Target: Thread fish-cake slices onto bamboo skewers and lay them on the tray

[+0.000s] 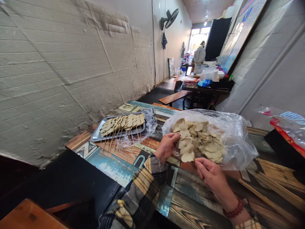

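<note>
My left hand point(168, 147) is closed in a pinch at the edge of a pale, flat, round slice. Several such slices overlap in a short row point(186, 147), threaded on a thin stick. Below the row, my right hand point(207, 171) pinches the stick's lower end between thumb and fingers; most of the stick is hidden by the slices. Right behind them, a clear plastic bag point(234, 138) lies open around a heap of loose slices point(211, 143). To the left, a metal tray point(97, 135) bears rows of skewered slices point(124, 122), their sticks jutting over the near rim.
Bare wooden skewers point(267, 198) lie at the right of the patchwork-patterned table point(114, 165). Crumpled plastic point(149, 121) sits beside the tray. A red-and-clear package point(289, 140) is at far right. Benches, another loaded table point(205, 89) and a person point(199, 54) are farther back.
</note>
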Demonstrator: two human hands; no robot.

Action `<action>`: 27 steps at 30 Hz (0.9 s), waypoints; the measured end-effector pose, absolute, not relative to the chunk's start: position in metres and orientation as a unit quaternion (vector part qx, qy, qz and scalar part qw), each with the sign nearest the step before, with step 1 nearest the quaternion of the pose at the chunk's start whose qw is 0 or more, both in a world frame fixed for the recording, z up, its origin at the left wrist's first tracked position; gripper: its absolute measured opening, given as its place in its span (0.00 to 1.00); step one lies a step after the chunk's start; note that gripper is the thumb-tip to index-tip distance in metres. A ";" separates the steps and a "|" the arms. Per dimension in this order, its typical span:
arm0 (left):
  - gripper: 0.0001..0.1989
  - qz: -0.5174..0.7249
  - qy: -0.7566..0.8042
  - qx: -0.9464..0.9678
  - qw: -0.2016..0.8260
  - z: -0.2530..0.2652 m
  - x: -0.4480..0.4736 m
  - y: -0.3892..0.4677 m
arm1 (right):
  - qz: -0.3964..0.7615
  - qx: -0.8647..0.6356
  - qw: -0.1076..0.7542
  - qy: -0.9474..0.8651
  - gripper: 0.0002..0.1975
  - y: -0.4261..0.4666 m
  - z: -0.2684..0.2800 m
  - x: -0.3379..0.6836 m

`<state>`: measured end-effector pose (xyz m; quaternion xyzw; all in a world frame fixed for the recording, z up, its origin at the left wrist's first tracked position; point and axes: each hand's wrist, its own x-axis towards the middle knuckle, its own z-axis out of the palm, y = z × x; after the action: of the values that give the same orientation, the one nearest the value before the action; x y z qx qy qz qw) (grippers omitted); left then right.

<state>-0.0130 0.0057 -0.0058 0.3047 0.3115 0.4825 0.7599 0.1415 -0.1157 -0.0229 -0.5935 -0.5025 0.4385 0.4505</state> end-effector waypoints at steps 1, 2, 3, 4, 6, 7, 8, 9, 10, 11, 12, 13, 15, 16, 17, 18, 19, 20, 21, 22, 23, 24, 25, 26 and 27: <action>0.20 0.481 0.312 0.307 0.760 -0.006 -0.013 0.005 | 0.438 -0.594 0.450 -0.503 0.22 -0.116 -0.023 0.141; 0.21 0.480 0.313 0.309 0.759 -0.005 -0.013 0.005 | 0.437 -0.595 0.450 -0.503 0.22 -0.116 -0.023 0.141; 0.21 0.478 0.315 0.311 0.758 -0.005 -0.013 0.005 | 0.435 -0.596 0.449 -0.504 0.22 -0.116 -0.023 0.141; 0.21 0.477 0.316 0.313 0.758 -0.005 -0.013 0.004 | 0.432 -0.597 0.448 -0.505 0.22 -0.116 -0.023 0.141; 0.21 0.476 0.321 0.315 0.756 -0.005 -0.013 0.004 | 0.422 -0.601 0.448 -0.510 0.22 -0.116 -0.024 0.141; 0.21 0.475 0.324 0.316 0.755 -0.005 -0.012 0.004 | 0.413 -0.601 0.449 -0.516 0.22 -0.116 -0.025 0.141; 0.21 0.474 0.329 0.316 0.753 -0.006 -0.012 0.004 | 0.402 -0.601 0.450 -0.525 0.21 -0.115 -0.026 0.141; 0.21 0.475 0.334 0.316 0.751 -0.006 -0.012 0.004 | 0.392 -0.600 0.450 -0.533 0.21 -0.115 -0.027 0.142; 0.21 0.476 0.338 0.316 0.748 -0.007 -0.012 0.005 | 0.385 -0.599 0.449 -0.540 0.21 -0.114 -0.028 0.142; 0.21 0.477 0.340 0.315 0.747 -0.008 -0.012 0.005 | 0.383 -0.598 0.446 -0.544 0.21 -0.114 -0.029 0.142; 0.21 0.476 0.341 0.315 0.746 -0.009 -0.013 0.006 | 0.386 -0.599 0.441 -0.545 0.21 -0.114 -0.029 0.143; 0.21 0.475 0.342 0.314 0.748 -0.010 -0.013 0.007 | 0.393 -0.601 0.435 -0.543 0.21 -0.113 -0.029 0.144; 0.21 0.472 0.345 0.313 0.748 -0.012 -0.015 0.010 | 0.405 -0.604 0.424 -0.540 0.22 -0.113 -0.028 0.145; 0.21 0.473 0.348 0.312 0.747 -0.012 -0.016 0.011 | 0.407 -0.604 0.420 -0.541 0.22 -0.114 -0.027 0.146; 0.21 0.476 0.352 0.312 0.743 -0.013 -0.017 0.013 | 0.408 -0.604 0.418 -0.542 0.22 -0.114 -0.026 0.147; 0.21 0.481 0.355 0.311 0.739 -0.013 -0.018 0.014 | 0.408 -0.603 0.417 -0.544 0.22 -0.114 -0.025 0.147; 0.21 0.486 0.356 0.310 0.735 -0.014 -0.019 0.015 | 0.408 -0.602 0.418 -0.545 0.22 -0.114 -0.025 0.147; 0.22 0.490 0.357 0.310 0.733 -0.014 -0.020 0.016 | 0.406 -0.602 0.417 -0.546 0.22 -0.114 -0.025 0.147; 0.22 0.492 0.356 0.309 0.732 -0.014 -0.021 0.016 | 0.403 -0.602 0.417 -0.549 0.22 -0.114 -0.025 0.147; 0.23 0.492 0.355 0.309 0.732 -0.014 -0.021 0.017 | 0.397 -0.604 0.416 -0.552 0.22 -0.114 -0.026 0.147; 0.23 0.490 0.355 0.310 0.733 -0.014 -0.021 0.017 | 0.388 -0.606 0.416 -0.556 0.22 -0.114 -0.027 0.147; 0.23 0.488 0.356 0.312 0.733 -0.014 -0.021 0.017 | 0.377 -0.607 0.417 -0.562 0.22 -0.113 -0.029 0.147; 0.23 0.484 0.358 0.315 0.734 -0.014 -0.021 0.017 | 0.364 -0.608 0.419 -0.567 0.21 -0.113 -0.030 0.147; 0.23 0.481 0.358 0.317 0.735 -0.014 -0.021 0.016 | 0.353 -0.608 0.421 -0.572 0.21 -0.112 -0.031 0.148; 0.23 0.482 0.356 0.318 0.735 -0.014 -0.020 0.016 | 0.344 -0.609 0.423 -0.577 0.21 -0.112 -0.032 0.148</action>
<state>-0.0203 0.0161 -0.0138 0.3177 0.3560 0.4820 0.7348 0.1480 -0.1117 -0.0322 -0.6087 -0.5767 0.3439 0.4227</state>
